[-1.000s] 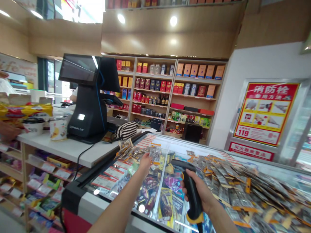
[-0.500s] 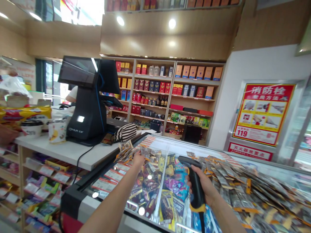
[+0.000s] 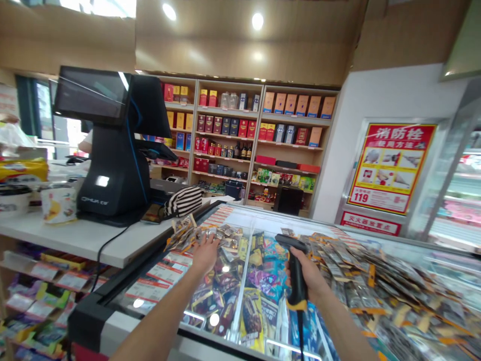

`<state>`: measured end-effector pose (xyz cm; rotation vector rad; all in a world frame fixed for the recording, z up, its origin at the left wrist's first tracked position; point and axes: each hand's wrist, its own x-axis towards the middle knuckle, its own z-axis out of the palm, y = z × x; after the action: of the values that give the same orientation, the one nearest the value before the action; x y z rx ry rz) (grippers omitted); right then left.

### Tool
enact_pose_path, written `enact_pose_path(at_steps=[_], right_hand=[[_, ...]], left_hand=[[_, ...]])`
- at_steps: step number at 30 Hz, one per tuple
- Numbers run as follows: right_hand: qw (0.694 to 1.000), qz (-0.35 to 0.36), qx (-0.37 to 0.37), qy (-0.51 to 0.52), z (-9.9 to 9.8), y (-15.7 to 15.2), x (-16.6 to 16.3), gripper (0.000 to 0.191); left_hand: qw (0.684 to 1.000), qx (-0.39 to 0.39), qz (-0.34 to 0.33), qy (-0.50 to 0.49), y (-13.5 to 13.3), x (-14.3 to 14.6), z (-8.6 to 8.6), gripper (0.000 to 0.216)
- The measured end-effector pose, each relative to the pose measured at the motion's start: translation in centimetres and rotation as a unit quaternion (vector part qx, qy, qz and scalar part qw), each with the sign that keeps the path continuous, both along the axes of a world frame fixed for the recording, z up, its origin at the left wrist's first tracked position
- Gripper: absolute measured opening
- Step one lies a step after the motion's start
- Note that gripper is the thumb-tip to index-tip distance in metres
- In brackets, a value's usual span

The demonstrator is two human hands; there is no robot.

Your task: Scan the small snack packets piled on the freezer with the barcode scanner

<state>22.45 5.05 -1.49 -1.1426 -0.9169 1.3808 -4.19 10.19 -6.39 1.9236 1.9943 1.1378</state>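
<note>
Packets (image 3: pixel 370 281) lie in two heaps on the glass freezer top (image 3: pixel 276 219), the left hand (image 3: pixel 206 254) resting with fingers spread on the smaller heap (image 3: pixel 184 234), the right hand (image 3: pixel 310 278) gripping a black-and-yellow scanner (image 3: pixel 296 276) above the glass.

We find the scene brightly lit from above by two round white ceiling lights (image 3: pixel 257 21), which leave soft sheens on the glossy wood-toned panel (image 3: pixel 240 45). A pale opening (image 3: pixel 108 6) at upper left burns out to white. Round glare spots dot the clear glass case top (image 3: pixel 240 218), and a white streak crosses the flat black monitor screen (image 3: pixel 90 98). We see the black-and-orange handheld scanner (image 3: pixel 296 276) fairly clearly, while the silver-and-orange packet heap (image 3: pixel 413 286) smears and stretches toward the right edge.
</note>
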Motion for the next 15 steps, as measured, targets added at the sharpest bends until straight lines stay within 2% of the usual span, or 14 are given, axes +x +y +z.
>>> enact_pose_path(at_steps=[3, 6, 9, 10, 11, 13, 14, 15], right_hand=[[0.999, -0.025, 0.017, -0.023, -0.1, 0.4, -1.2, 0.030], [0.995, -0.072, 0.050, -0.041, -0.4, 1.3, -3.1, 0.025], [0.984, -0.117, 0.099, -0.089, -1.0, 2.4, -5.0, 0.022], [0.978, -0.130, 0.115, -0.113, -1.1, 2.7, -5.6, 0.022], [0.972, -0.142, 0.126, -0.139, -1.3, 2.9, -6.1, 0.024], [0.963, -0.148, 0.129, -0.186, -1.4, 3.2, -7.0, 0.028], [0.961, -0.140, 0.126, -0.202, -1.4, 3.3, -7.4, 0.030], [0.961, -0.126, 0.124, -0.213, -1.3, 3.2, -7.6, 0.032]], left_hand=[[0.999, 0.010, -0.027, -0.019, -0.4, 2.0, 1.1, 0.037], [0.993, 0.003, -0.091, -0.071, -1.9, 6.2, 1.7, 0.034], [0.975, -0.043, -0.165, -0.142, -3.7, 10.8, 2.0, 0.041], [0.959, -0.065, -0.189, -0.199, -4.1, 11.9, 2.2, 0.047], [0.923, -0.095, -0.209, -0.308, -4.4, 12.8, 2.4, 0.051], [0.858, -0.119, -0.218, -0.450, -4.7, 13.9, 2.9, 0.054], [0.835, -0.120, -0.213, -0.492, -4.7, 14.2, 3.1, 0.053], [0.829, -0.114, -0.207, -0.506, -4.6, 14.3, 3.3, 0.053]])
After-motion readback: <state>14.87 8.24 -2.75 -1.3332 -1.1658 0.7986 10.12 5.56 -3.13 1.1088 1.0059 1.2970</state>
